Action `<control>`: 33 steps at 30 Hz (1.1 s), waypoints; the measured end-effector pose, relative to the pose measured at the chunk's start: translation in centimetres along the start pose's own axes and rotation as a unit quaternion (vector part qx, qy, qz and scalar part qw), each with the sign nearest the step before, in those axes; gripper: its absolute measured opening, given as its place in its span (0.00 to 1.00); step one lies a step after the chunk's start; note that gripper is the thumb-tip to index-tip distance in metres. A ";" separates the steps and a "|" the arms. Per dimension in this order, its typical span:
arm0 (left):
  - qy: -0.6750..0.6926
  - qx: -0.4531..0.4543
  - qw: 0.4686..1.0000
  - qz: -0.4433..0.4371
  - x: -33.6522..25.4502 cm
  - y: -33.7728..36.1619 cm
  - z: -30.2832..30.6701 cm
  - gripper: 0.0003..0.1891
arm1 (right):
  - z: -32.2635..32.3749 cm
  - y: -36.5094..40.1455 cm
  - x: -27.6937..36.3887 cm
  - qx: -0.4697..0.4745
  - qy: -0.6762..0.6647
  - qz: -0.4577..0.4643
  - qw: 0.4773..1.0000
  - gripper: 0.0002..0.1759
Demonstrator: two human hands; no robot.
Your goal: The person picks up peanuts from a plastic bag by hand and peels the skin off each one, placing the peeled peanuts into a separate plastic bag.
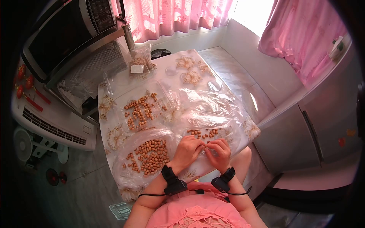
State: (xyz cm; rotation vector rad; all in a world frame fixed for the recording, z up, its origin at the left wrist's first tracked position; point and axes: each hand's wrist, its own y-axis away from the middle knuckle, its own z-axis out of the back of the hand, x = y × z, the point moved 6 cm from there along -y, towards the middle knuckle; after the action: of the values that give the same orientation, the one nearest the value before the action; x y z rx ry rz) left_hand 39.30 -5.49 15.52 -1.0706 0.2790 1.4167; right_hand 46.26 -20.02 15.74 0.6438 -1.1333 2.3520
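Note:
My left hand [187, 151] and my right hand [219, 152] meet at the fingertips near the table's front edge, both pinched around something too small to make out. Just beyond them, a few reddish-brown nuts [194, 133] lie on clear plastic. To the left, a plastic bag [122, 178] spread on the table bears many brown nuts [153, 152]. Farther back, a clear tray holds paler nuts [139, 114]. Crumpled clear plastic [207, 104] covers the table behind my hands.
The flowered tablecloth [115, 138] covers the table. At its back left stands a clear bag with a white label [137, 68]. A microwave [61, 34] is on a rack at the left, a grey cabinet [285, 140] at the right.

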 end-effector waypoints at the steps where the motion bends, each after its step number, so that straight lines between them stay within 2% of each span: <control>1: 0.000 0.000 1.000 0.000 0.0 0.0 0.0 0.04 | 0.0 0.0 0.0 -0.001 0.000 0.001 1.000 0.10; 23: -0.041 -0.006 0.998 -0.043 -0.6 0.1 -0.6 0.04 | 0.2 0.2 -0.2 -0.042 0.010 0.002 0.999 0.12; 33: -0.047 -0.008 0.998 -0.048 -0.5 0.1 -0.5 0.04 | 0.2 0.1 0.0 -0.032 0.003 0.003 0.999 0.13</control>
State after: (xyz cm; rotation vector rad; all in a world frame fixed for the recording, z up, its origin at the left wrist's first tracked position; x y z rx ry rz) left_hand 39.34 -6.22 15.58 -1.0142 0.1468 1.3804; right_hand 46.22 -20.24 15.77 0.6107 -1.2050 2.3114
